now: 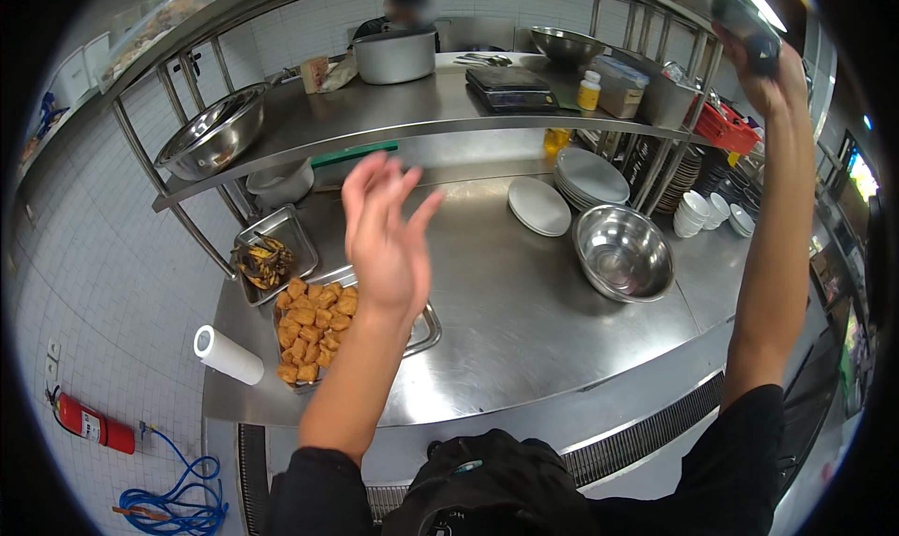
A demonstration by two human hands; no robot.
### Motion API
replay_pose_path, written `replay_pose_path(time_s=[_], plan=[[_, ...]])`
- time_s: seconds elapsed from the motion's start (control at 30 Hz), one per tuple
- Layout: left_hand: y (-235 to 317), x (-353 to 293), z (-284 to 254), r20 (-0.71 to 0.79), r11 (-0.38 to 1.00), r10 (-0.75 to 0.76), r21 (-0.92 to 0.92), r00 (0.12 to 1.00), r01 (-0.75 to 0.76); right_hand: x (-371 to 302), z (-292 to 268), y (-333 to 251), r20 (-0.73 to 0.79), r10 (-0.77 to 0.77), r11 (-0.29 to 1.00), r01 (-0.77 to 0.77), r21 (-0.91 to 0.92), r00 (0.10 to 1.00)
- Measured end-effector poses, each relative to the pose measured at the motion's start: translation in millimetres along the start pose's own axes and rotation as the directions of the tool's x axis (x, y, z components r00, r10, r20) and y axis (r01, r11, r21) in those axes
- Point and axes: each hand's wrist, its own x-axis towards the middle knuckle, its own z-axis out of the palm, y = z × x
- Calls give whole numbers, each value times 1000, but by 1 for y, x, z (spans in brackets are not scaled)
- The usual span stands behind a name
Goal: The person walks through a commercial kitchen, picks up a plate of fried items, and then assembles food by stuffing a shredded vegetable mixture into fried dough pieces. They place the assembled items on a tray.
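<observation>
Dark rounded object (pixel 764 57) (obj.) is located at upper R of view, against R hand (pixel 787 79), just below the overhead shelf edge. Obj. appears near-black w/ a smooth, curved outline; kind cannot be determined, as its outline is partly covered by the fingers and blurred. R grip: fingers are bent around or beside obj.; whether obj. is clasped or only touched cannot be told, nor how far the hand is closed.

L hand (pixel 389 246) is raised above the counter (pixel 515 339), fingers spread and loosely curved; nothing is seen held. Fingertips are motion-blurred. Both upper arms are covered by black sleeves, cut off at lower edge.

Behind L forearm, a metal tray (pixel 433 335) is partly hidden; golden-brown cubes (pixel 307 323), approx. block-shaped w/ rough crust, are piled in it. White roll (pixel 229 354) is laid just beside, L side. Yellow-and-black food pieces (pixel 265 261) are held in a smaller tray (pixel 304 244) beyond; exact type unclear.

Farther R, a steel bowl (pixel 592 246) is set near white plates (pixel 540 206), incl. a stack.

On the raised shelf (pixel 412 110), a large pot (pixel 396 60), a black scale-like unit (pixel 510 88) and a yellow bottle (pixel 588 91) are placed. At far side, a person (pixel 373 26) is partly hidden by pot; face is blurred.
</observation>
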Motion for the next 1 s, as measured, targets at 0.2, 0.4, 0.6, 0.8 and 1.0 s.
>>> replay_pose_path(time_s=[0.2,0.4,0.6,0.8,1.0], plan=[[11,-17,114,310,947,-199,-184,930,264,-132,-25,29,-220,-53,980,8,-200,974],[-49,-84,121,372,897,-196,-306,907,320,-233,-83,78,-66,221,966,-209,155,973],[-98,-176,58,181,905,-254,-303,950,300,-313,-146,158,-96,468,842,-409,352,879],[-140,-254,-20,-200,945,-284,-223,938,238,-375,-175,245,-194,644,764,-606,224,740],[-177,-307,-100,-358,953,-293,-186,886,240,-428,-188,342,-173,758,652,-730,205,629]])
